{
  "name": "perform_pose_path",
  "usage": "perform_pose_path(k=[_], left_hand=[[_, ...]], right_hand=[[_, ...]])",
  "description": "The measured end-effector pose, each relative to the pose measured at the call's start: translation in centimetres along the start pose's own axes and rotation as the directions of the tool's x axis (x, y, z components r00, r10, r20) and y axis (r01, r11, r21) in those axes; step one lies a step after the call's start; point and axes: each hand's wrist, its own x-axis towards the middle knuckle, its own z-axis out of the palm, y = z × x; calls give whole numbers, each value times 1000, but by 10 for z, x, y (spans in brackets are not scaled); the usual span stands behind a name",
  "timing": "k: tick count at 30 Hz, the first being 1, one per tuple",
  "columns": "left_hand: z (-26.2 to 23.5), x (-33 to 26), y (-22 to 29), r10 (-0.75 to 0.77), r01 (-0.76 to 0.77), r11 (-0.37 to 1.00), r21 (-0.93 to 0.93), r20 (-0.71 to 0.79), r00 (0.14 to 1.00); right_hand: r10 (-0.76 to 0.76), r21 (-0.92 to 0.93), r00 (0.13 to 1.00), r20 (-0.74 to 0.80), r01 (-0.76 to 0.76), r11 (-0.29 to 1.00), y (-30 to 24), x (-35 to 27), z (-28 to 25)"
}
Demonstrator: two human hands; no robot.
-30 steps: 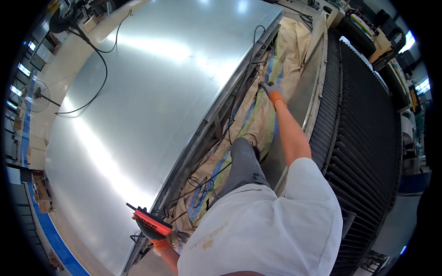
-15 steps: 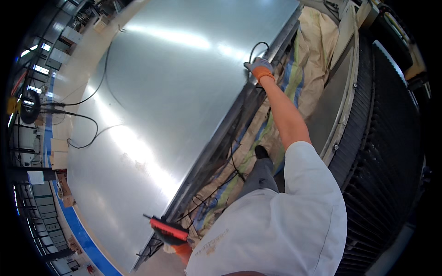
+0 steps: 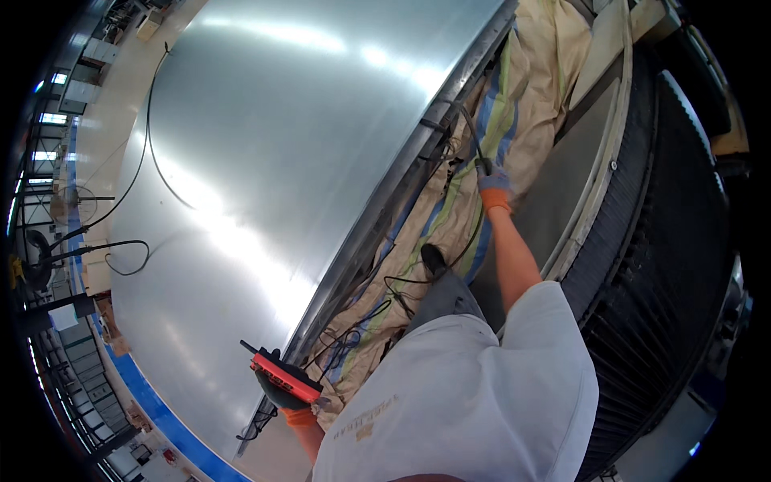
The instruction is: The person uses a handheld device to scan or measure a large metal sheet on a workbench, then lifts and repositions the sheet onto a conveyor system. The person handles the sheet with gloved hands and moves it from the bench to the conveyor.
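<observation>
My left hand (image 3: 283,395), in a dark and orange glove, holds a red box-shaped remote controller (image 3: 283,377) low at the left, next to the edge of a large curved sheet of shiny metal (image 3: 265,161). My right hand (image 3: 493,181), gloved in grey with an orange cuff, is stretched forward and grips a dark cable (image 3: 470,132) that rises from the sheet's edge. Under the arm lies a beige cloth with blue and green stripes (image 3: 482,185). My dark shoe (image 3: 434,257) stands on that cloth.
Thin black cables (image 3: 401,289) run over the cloth along the dark metal rim (image 3: 385,217). A black ribbed cylinder (image 3: 666,265) curves along the right. Hoses (image 3: 120,249) lie on the floor at the left, beside a blue floor strip (image 3: 161,410).
My right hand has pulled back from the sheet's edge toward me, still gripping the cable. The view has swung, and my left hand keeps hold of the red controller.
</observation>
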Motion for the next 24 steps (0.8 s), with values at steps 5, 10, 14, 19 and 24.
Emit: perform_pose_path(k=[5,10,14,19,24], left_hand=[[1,-3,-1,-88,87,995,-41,-26,996],[10,-19,1,-93,91,996,-26,-83,992],[11,-21,-3,103,-88,993,76,-215,971],[-6,-22,0,-53,39,977,-211,-60,997],[-27,-23,5,-24,16,988,-155,-49,999]], right_hand=[[204,-108,959,199,-185,977,-23,36,104],[-187,-69,938,291,216,974,-82,54,118],[-230,-24,709,667,329,944,-88,45,78],[-216,-86,715,665,361,929,-103,2,83],[-108,370,976,188,31,928,-150,27,27]])
